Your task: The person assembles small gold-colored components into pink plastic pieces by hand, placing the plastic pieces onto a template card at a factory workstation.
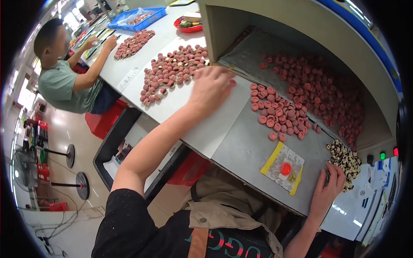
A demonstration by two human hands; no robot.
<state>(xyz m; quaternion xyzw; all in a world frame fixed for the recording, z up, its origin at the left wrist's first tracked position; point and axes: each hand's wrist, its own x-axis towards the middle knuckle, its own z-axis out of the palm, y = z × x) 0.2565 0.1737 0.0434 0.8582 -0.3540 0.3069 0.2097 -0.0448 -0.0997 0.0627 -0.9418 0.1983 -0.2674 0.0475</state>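
Observation:
My left hand (211, 88) is palm down, beside a spread of finished-looking pink caps with pale and dark undersides (174, 69). Its fingers are somewhat blurred but look loosely apart, with nothing visible in them. My right hand (329, 187) rests at the edge of a heap of small cream-and-black pieces (346, 163), thumb and fingers apart around its near side. Any piece under those fingertips is hidden. Between my hands lie a loose group of ridged pink caps (279, 114) and a card with yellow taped edges (275, 172), bearing a bright red-orange round piece (286, 169).
A shelf box (275, 15) over the bench holds a big heap of pink caps (318, 81). At the far left a co-worker (69, 73) sits by another pile of caps (134, 44). A blue tray (137, 19) and red tool dish (188, 26) stand behind.

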